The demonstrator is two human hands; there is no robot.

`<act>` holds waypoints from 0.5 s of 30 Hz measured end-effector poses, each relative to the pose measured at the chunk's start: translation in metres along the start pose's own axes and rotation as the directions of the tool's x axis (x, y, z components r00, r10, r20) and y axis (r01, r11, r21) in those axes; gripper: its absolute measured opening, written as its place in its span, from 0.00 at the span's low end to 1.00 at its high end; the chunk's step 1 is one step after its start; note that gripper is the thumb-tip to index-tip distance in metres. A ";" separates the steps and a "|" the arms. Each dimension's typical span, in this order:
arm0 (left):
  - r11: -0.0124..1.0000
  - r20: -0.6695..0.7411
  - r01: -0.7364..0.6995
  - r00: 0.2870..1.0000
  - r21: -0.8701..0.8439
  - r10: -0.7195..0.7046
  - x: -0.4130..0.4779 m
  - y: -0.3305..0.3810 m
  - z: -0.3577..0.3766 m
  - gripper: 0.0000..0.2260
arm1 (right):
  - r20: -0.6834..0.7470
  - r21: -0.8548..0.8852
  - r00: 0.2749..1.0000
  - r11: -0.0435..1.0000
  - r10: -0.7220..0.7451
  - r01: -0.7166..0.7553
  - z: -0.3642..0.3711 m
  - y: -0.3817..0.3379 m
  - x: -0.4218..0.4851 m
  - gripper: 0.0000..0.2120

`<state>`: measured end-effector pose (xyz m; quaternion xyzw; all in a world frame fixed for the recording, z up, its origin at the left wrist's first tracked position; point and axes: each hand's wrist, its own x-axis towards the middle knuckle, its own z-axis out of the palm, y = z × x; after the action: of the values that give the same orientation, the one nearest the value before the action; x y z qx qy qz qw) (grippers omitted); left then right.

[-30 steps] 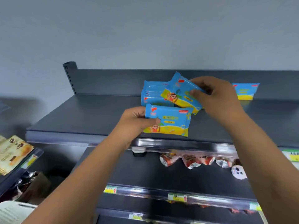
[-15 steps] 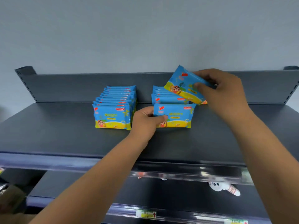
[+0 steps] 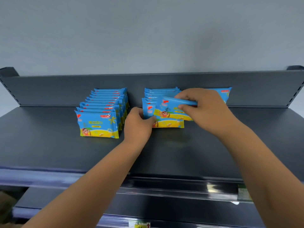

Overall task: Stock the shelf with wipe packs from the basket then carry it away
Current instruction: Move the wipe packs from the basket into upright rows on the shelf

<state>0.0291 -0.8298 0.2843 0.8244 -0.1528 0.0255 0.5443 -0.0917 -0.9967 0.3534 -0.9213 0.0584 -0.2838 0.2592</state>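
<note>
On the shelf (image 3: 49, 145), left hand (image 3: 138, 125) seemingly grips standing pack (image 3: 169, 123), right hand (image 3: 205, 109) tilted pack (image 3: 167, 106).

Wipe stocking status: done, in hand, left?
Done: a left row of packs stands on the shelf, a second row beside it. In hand: the right hand pinches a tilted pack at that row's front; the left hand grips the front pack. Left: seating it, then carrying off the basket, which isn't in view, so remaining stock is unknown.
</note>
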 end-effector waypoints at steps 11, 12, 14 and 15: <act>0.976 0.221 0.171 0.965 -0.134 -0.138 -0.002 0.000 -0.012 0.23 | 0.076 -0.305 0.992 0.945 -0.098 0.116 0.042 -0.008 0.020 0.11; 0.981 0.216 0.154 0.968 -0.121 -0.125 -0.002 -0.001 -0.012 0.23 | 0.074 -0.305 0.992 0.945 -0.098 0.116 0.044 -0.009 0.019 0.10; 0.992 0.210 0.108 0.973 -0.067 -0.092 -0.001 -0.002 -0.013 0.20 | 0.063 -0.321 0.993 0.940 -0.101 0.116 0.048 -0.011 0.018 0.09; 0.996 0.209 0.082 0.975 -0.035 -0.073 -0.001 -0.002 -0.014 0.19 | 0.054 -0.334 0.993 0.935 -0.103 0.115 0.048 -0.012 0.018 0.09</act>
<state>0.0305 -0.8167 0.2882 0.8160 -0.1770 -0.0855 0.5436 -0.0504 -0.9698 0.3343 -0.9587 0.0501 -0.2675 0.0827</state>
